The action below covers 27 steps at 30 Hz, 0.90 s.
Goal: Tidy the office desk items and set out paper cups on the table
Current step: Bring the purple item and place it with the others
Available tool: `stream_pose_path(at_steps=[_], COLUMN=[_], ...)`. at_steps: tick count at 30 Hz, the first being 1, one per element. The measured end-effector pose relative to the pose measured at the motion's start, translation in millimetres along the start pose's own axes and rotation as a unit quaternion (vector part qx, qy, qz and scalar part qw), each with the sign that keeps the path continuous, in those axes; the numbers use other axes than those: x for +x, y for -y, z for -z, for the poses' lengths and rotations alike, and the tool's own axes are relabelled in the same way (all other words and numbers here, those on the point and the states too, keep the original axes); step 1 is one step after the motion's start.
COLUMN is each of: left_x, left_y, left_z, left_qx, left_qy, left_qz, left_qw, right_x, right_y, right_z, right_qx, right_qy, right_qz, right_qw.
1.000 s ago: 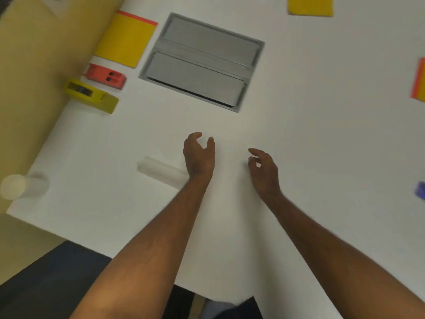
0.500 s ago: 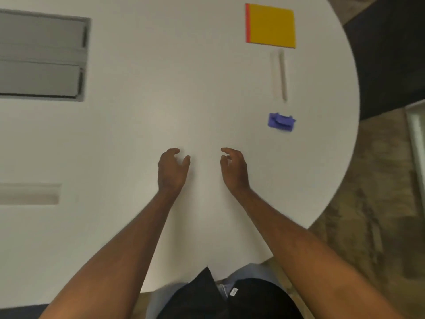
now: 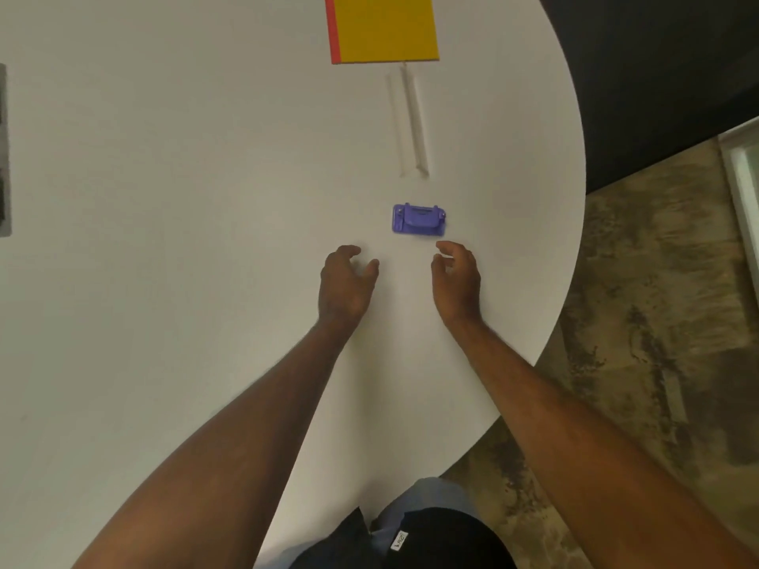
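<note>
Mottled brown-grey floor (image 3: pixel 657 281) lies right of the hands, beyond the round white tabletop (image 3: pixel 164 199) edge. Dark wall panel (image 3: pixel 657 76) stands far right. Grey recessed hatch (image 3: pixel 3 149) sits at far left.

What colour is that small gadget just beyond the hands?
Purple-blue; the small gadget shows clearly in the head view, lying on the white table.

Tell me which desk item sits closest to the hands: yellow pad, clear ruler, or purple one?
The small purple item. It lies just beyond the fingertips of the right hand, untouched. The clear ruler and yellow pad lie farther out.
</note>
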<state>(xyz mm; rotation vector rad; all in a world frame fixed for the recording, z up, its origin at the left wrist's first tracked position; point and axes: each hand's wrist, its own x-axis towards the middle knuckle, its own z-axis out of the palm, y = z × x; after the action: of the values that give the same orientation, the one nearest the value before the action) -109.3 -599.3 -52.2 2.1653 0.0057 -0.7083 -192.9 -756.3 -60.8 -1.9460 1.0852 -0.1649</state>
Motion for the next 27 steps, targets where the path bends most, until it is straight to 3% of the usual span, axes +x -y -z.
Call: stream_pose_path(at_steps=[7, 12, 17, 22, 27], left_x=[35, 56, 68, 70, 68], left_y=[-40, -59, -66, -72, -74], left_z=[-40, -53, -57, -57, -55], left_qx=[-0.019, -0.062, -0.065, -0.052, -0.143], left_qy=[0.023, 0.01, 0.024, 0.055, 0.069], left_qz=[0.0, 0.044, 0.027, 0.015, 0.074], left_qw=[1.0, 0.997, 0.997, 0.997, 0.985], right_x=[52, 67, 75, 79, 84], right_y=[-5, -1, 0, 3, 7], right_z=[1, -10, -17, -20, -21], right_qx=[0.062, 0.1, 0.108, 0.084, 0.105], right_qy=[-0.044, -0.039, -0.017, 0.002, 0.003], right_qz=[-0.038, -0.08, -0.115, -0.082, -0.113], right_qw=[0.996, 0.991, 0.987, 0.993, 0.988])
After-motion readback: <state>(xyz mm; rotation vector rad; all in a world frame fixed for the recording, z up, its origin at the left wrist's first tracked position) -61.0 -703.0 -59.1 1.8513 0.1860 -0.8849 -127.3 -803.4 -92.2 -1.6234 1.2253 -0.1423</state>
